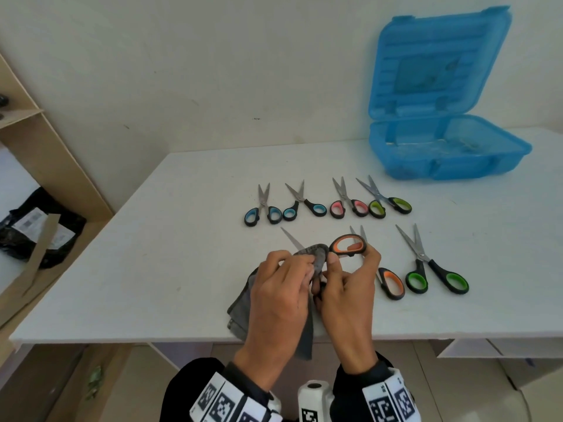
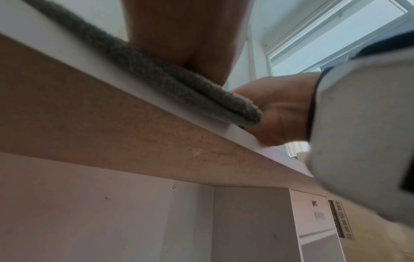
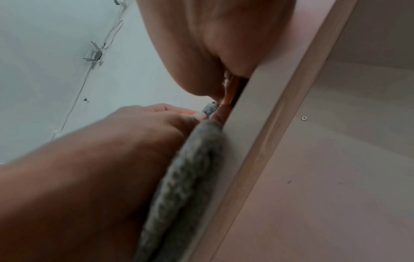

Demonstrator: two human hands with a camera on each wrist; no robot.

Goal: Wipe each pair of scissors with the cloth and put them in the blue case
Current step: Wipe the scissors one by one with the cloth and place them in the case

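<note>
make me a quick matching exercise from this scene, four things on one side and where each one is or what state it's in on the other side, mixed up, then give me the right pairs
Things
1. blue case
2. grey cloth
3. pink-handled scissors
4. large green-handled scissors

Places or states
A. front row, far right, lying on the table
B. lid up, at the far right of the table
C. gripped by the left hand, folded round a blade
D. back row, third from the left

Pairs: 1-B, 2-C, 3-D, 4-A
</note>
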